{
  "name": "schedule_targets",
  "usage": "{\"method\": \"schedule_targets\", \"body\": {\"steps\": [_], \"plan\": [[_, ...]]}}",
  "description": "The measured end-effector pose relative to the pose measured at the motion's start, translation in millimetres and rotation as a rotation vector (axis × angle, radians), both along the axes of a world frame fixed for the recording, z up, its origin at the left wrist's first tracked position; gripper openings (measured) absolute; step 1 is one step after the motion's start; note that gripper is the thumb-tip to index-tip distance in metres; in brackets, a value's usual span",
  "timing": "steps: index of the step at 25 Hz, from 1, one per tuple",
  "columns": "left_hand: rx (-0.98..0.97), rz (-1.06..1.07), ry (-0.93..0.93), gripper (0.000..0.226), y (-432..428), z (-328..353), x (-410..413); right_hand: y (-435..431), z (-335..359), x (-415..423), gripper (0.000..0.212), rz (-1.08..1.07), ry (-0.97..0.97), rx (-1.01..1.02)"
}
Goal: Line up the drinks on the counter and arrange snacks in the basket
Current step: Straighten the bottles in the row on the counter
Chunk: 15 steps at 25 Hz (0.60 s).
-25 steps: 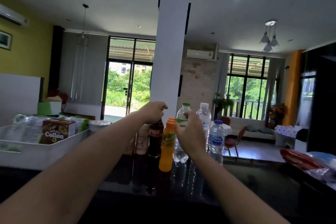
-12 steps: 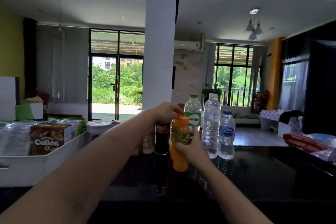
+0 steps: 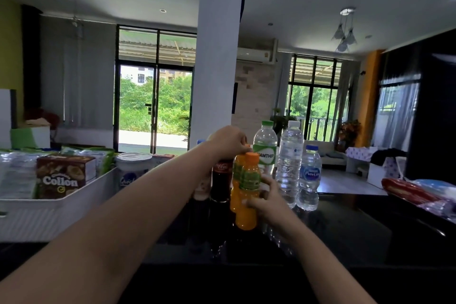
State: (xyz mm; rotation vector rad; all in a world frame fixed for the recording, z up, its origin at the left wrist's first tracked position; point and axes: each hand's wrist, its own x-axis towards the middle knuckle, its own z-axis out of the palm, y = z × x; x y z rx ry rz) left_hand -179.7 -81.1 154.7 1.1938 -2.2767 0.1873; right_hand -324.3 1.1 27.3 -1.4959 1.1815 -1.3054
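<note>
A row of drinks stands on the black counter [image 3: 357, 234]: a pinkish bottle [image 3: 201, 186], a cola bottle [image 3: 220, 180], two orange juice bottles, then three water bottles, green-capped [image 3: 265, 148], tall clear [image 3: 290, 155] and small blue-capped [image 3: 309, 175]. My right hand [image 3: 267, 201] is wrapped around the front orange bottle [image 3: 249, 180] from its right side. My left hand [image 3: 228, 140] is closed over the cap of the rear orange bottle [image 3: 235, 195], which touches the front one. A white basket [image 3: 56, 207] at the left holds a Collon box [image 3: 63, 175] and other snack packs.
A white tub [image 3: 133, 168] sits just right of the basket. Red and blue snack packets [image 3: 407, 191] lie at the counter's right end. A white pillar [image 3: 217, 57] rises behind the bottles.
My right hand closed on the front orange bottle and drew it beside the other one. My left hand shifted from above the cola bottle to the rear orange bottle's cap.
</note>
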Motion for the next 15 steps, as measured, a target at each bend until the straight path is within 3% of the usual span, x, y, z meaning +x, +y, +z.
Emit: {"method": "schedule_targets", "body": {"steps": [2,5,9,15], "plan": [[0.011,-0.010,-0.009,0.026,0,2,-2,5,-14,11,0.070,-0.134,0.114,-0.077],[0.181,-0.091,-0.043,0.028,4,11,2,6,-22,17,0.063,-0.227,0.233,-0.152],[0.250,-0.093,-0.121,0.034,8,13,5,7,-20,13,0.057,-0.232,0.216,-0.119],[0.232,-0.036,0.053,0.027,0,3,-1,10,-20,10,0.053,-0.184,0.121,-0.095]]}}
